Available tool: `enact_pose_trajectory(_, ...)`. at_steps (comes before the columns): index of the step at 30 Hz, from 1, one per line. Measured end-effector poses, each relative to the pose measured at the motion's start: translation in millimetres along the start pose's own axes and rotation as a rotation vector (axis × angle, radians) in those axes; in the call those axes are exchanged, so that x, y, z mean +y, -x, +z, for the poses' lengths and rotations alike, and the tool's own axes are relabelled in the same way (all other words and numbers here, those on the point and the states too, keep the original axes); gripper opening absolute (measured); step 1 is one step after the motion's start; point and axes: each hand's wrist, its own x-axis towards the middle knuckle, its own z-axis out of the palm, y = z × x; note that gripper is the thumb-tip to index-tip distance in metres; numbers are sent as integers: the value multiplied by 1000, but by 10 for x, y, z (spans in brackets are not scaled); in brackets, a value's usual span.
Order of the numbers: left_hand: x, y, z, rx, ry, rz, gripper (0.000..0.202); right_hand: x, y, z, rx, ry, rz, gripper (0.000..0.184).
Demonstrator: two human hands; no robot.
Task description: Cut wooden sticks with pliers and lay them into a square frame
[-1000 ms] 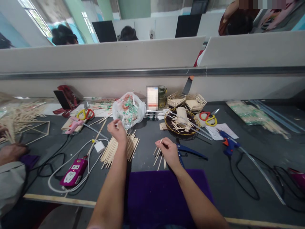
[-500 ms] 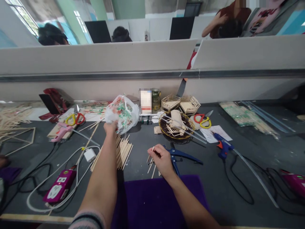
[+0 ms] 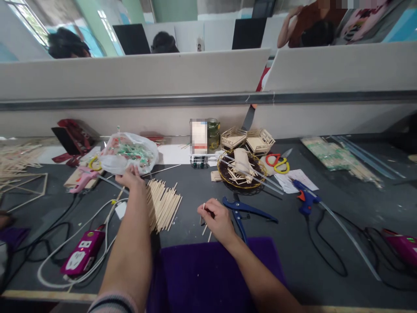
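My left hand (image 3: 130, 178) is at the near edge of a white plastic bag (image 3: 107, 160) with red and green wrappers inside, its fingers closed on the plastic. A row of thin wooden sticks (image 3: 164, 204) lies to the right of my left forearm. My right hand (image 3: 217, 221) hovers low over the table, thumb and forefinger pinching a short pale stick (image 3: 204, 206) whose end just shows. Under that hand a few short sticks (image 3: 206, 230) lie partly hidden. Close by on its right rests a blue-handled cutter (image 3: 256, 211).
A round basket (image 3: 224, 180) holds stick pieces, with hexagonal wooden frames (image 3: 233, 138) behind it. Scissors (image 3: 280, 164) and a blue glue gun (image 3: 304, 198) lie right. A pink glue gun (image 3: 84, 178), purple power strip (image 3: 84, 254) and white cable (image 3: 42, 274) are left. A partition (image 3: 137, 78) stands behind.
My left hand has moved the plastic bag to the left, and the bag now sits lower and wider. My right hand has shifted slightly left, still pinching the short stick.
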Motion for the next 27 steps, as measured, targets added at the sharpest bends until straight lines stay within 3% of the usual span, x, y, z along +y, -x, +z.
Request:
enact_pose_trajectory(3, 62, 147, -58, 149, -6, -40, 55, 1, -1, -2, -8, 38, -22, 19)
enact_pose_trajectory(5, 105, 326, -109, 241, -71, 19, 62, -6, -1, -6, -11, 55, -28, 20)
enact_pose_trajectory(7, 122, 556, -148, 337, -245, 257, 63, -20, 5, -7, -19, 61, -34, 21)
enact_pose_trajectory(8, 116, 677, -152, 315, -342, 388, 60, -29, 10, -7, -22, 61, -41, 21)
enact_pose_trajectory(9, 103, 793, -140, 206, -432, 487, 49, -38, 17, -7, -25, 60, -51, 22)
enact_pose_trajectory(10, 85, 898, -111, -20, -545, 559, 33, -45, 25, -7, -29, 60, -63, 22)
enact_pose_trajectory(12, 46, 1056, -13, -469, -854, 670, 21, -53, 38, -10, -36, 69, -92, 23)
enact_pose_trajectory(14, 22, 1142, 109, -690, -1204, 710, 23, -49, 43, -16, -44, 85, -121, 23)
enact_pose_trajectory(17, 28, 1186, 243, -741, -1471, 718, 31, -27, 31, -31, -43, 112, -161, 21)
enact_pose_trajectory(27, 164, 1255, 275, -947, -1471, 963, 29, -6, 40, -9, -44, 160, -215, 22)
